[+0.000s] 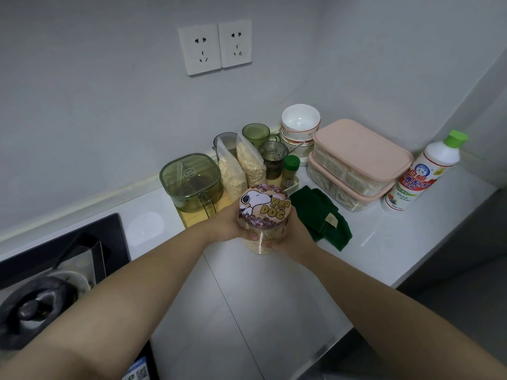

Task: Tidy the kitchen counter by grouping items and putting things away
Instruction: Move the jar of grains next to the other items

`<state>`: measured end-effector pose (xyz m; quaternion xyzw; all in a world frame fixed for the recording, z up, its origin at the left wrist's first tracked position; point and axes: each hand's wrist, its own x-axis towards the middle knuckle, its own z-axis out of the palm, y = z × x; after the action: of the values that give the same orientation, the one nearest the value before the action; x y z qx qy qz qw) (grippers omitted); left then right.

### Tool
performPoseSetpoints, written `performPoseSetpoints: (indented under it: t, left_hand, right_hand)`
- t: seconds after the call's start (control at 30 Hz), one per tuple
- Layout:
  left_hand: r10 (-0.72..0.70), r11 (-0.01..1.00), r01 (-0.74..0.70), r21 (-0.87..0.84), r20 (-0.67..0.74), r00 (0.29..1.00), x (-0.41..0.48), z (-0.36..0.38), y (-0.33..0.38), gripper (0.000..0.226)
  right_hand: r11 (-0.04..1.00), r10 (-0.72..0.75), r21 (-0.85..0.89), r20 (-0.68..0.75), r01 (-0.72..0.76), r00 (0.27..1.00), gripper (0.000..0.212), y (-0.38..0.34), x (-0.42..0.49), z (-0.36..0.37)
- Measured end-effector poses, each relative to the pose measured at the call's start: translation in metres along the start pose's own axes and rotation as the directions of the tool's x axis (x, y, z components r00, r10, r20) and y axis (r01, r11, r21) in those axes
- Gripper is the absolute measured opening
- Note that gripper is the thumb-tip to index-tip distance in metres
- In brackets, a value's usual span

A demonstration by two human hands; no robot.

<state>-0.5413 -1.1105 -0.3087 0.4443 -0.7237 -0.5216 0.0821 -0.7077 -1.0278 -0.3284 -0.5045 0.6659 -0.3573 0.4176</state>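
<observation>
Mid-step, by the look of it: placing the grain jar (pixel 262 223) among the dry goods. Held between both hands, left hand (pixel 229 224) and right hand (pixel 292 237) wrapped around its clear sides, just above the table (pixel 247 297) near the middle, in front of the back-edge group. Printed dog lid on, pale flakes inside. Next move likely calls for setting it upright beside the two oat bags (pixel 242 168), clear of the green cloth (pixel 321 215).

Green lidded box (pixel 192 179): dark contents, unclear. Stacked pink-lidded boxes (pixel 356 165): pale pieces, unidentifiable. White bowl (pixel 300 119) on top of its stack: empty. Green cups (pixel 256 134) behind; spice bottle (pixel 289 170) full. Detergent bottle (pixel 422 174) at the right edge.
</observation>
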Motion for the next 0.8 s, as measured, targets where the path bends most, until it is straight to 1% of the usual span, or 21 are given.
performPoseSetpoints:
  t: [0.13,0.23,0.33,0.47,0.53,0.63,0.73,0.8]
  left_hand:
    - [0.007,0.991,0.003,0.134,-0.079,0.997,-0.008,0.004,0.011,0.094]
    - [0.005,0.991,0.014,0.136,-0.133,0.991,-0.017,0.005,0.015,0.100]
    - [0.019,0.988,0.014,0.157,-0.208,0.978,-0.032,0.003,0.028,0.102]
    - [0.081,0.965,-0.011,0.261,-0.260,0.962,-0.059,0.003,0.047,0.089]
    - [0.126,0.950,-0.031,0.312,-0.288,0.949,-0.072,0.003,0.056,0.080]
    - [0.240,0.893,-0.069,0.445,-0.341,0.909,-0.092,0.001,0.072,0.071]
    - [0.378,0.815,-0.107,0.570,-0.382,0.843,-0.112,-0.004,0.093,0.061]
    - [0.461,0.749,-0.119,0.652,-0.385,0.800,-0.131,-0.008,0.111,0.059]
  right_hand:
    - [0.997,-0.007,-0.082,0.074,0.013,0.997,0.103,-0.007,-0.006,-0.012]
    - [0.981,0.006,-0.193,0.108,0.015,0.994,0.095,-0.012,-0.012,-0.025]
    - [0.968,-0.001,-0.250,0.052,0.014,0.999,0.079,-0.022,-0.019,-0.036]
    - [0.966,-0.040,-0.254,-0.004,0.038,0.999,0.074,-0.043,-0.034,-0.042]
    - [0.957,-0.062,-0.284,-0.020,0.053,0.998,0.073,-0.057,-0.043,-0.043]
    - [0.903,-0.161,-0.411,-0.054,0.125,0.986,0.072,-0.082,-0.058,-0.048]
    - [0.862,-0.257,-0.468,-0.077,0.193,0.963,0.070,-0.110,-0.075,-0.054]
    - [0.834,-0.341,-0.492,-0.104,0.249,0.934,0.069,-0.132,-0.091,-0.058]
